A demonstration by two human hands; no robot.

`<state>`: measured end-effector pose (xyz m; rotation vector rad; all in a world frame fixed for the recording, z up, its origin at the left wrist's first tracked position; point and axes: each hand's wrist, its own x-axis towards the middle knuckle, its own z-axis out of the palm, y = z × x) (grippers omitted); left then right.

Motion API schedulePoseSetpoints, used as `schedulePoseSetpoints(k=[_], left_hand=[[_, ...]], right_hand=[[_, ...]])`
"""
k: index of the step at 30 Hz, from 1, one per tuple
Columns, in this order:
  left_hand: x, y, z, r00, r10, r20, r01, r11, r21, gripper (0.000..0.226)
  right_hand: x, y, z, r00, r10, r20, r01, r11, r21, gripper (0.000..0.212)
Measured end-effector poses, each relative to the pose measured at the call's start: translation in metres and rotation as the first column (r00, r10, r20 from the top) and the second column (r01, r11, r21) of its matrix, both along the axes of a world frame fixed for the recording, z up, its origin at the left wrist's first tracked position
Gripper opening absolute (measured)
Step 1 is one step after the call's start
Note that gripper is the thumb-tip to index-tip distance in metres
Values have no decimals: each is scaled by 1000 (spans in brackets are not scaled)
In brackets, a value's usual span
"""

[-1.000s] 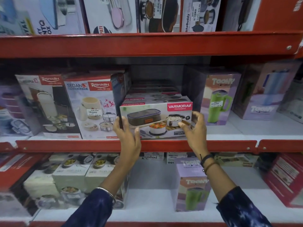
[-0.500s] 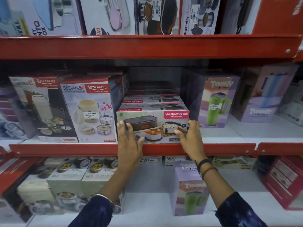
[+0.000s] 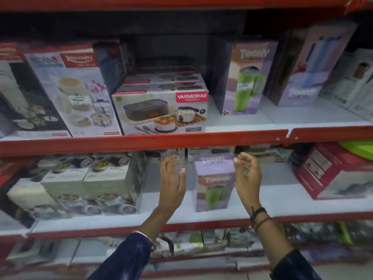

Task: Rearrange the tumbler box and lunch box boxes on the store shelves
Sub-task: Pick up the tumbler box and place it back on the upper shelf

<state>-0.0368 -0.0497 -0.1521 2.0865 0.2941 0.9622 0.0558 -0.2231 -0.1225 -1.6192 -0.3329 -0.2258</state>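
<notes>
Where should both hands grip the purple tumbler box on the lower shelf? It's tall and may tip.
Grip the purple tumbler box by its two side walls around mid-height, left hand and right hand coming from the front. It stands upright and alone with free space on both sides, and the open palms already flank it.

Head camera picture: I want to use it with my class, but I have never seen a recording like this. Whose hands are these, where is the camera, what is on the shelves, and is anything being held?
The camera sits on a person's head and looks forward and down, so you see that person's own two arms reaching out. There is no machine. The left hand and the right hand are both open and empty, on either side of a purple tumbler box on the lower shelf; whether they touch it is blurred. On the shelf above stands a Varmora lunch box box, with taller Rishabh lunch box boxes left of it and another purple tumbler box to its right.
</notes>
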Motion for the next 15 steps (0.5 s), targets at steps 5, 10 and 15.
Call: schedulePoseSetpoints(k=[5, 10, 15], left_hand=[[6, -21, -42, 979, -61, -194, 39, 993, -113, 35], [13, -29, -64, 936, -97, -339, 12, 969, -245, 54], [25, -31, -67, 882, -151, -446, -10, 941, -338, 57]], right_hand=[[17, -27, -65, 963, 37, -265, -92, 976, -198, 34], [28, -30, -102, 841, 242, -485, -308, 950, -59, 32], [31, -32, -105, 848, 298, -438, -369, 925, -85, 43]])
